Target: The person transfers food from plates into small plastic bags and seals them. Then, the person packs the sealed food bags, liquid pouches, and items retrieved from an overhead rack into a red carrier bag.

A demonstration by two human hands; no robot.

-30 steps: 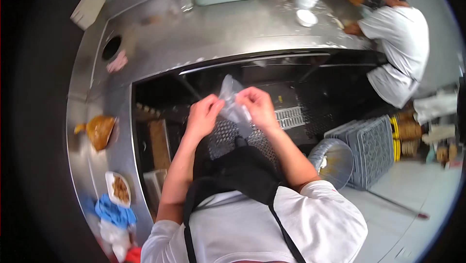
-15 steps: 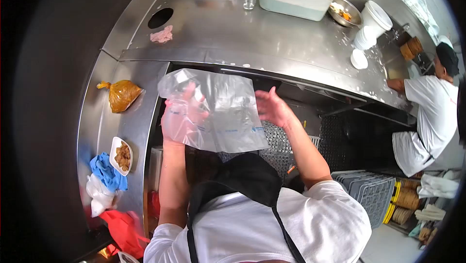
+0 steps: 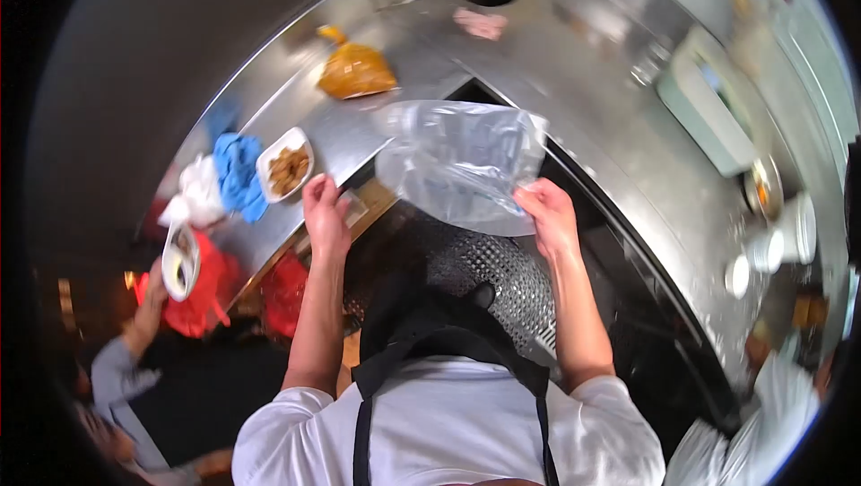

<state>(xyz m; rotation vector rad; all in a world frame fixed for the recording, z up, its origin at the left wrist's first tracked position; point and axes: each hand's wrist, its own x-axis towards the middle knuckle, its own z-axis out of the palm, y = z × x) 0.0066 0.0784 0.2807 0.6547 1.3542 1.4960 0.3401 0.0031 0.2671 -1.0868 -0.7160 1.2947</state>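
Note:
A clear plastic bag (image 3: 462,159) hangs spread out in front of me. My right hand (image 3: 549,212) pinches its lower right edge. My left hand (image 3: 326,212) is beside the bag's left side, apart from it, with its fingers drawn together; whether anything small is between them is hard to see. Just left of that hand, a white tray (image 3: 262,166) of brown food pieces (image 3: 289,169) rests on the steel counter. Behind the bag, to the left, lies a tied bag of orange-brown contents (image 3: 357,71).
Blue cloth (image 3: 239,172) and a white bag (image 3: 197,192) lie left of the tray. A person's hand (image 3: 154,289) is by a white bowl (image 3: 181,262) and red bag (image 3: 202,293). At right are a large tub (image 3: 708,105), white containers (image 3: 765,250) and another person's sleeve (image 3: 762,423).
My view has turned left. My left hand has come out of the clear bag, and my right hand has taken hold of its edge. A second person has appeared at the left.

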